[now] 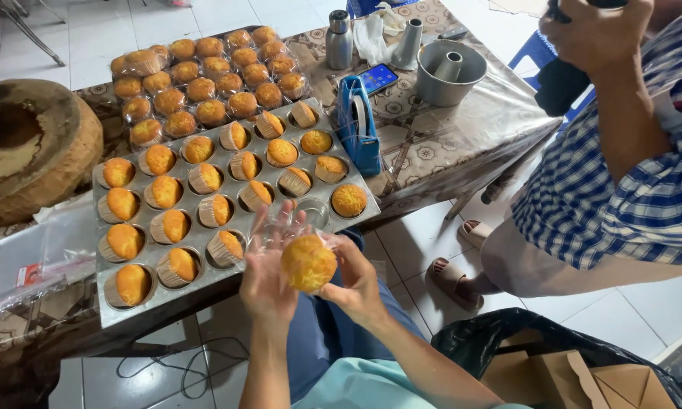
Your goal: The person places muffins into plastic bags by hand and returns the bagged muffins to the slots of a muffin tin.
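Golden muffin point(308, 263) between both hands

Bare forearms, left hand point(267, 276), right hand point(356, 282); pale teal top, blue trousers

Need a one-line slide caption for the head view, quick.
Both hands, left hand and right hand, hold a golden muffin in clear wrap below a metal muffin tray.
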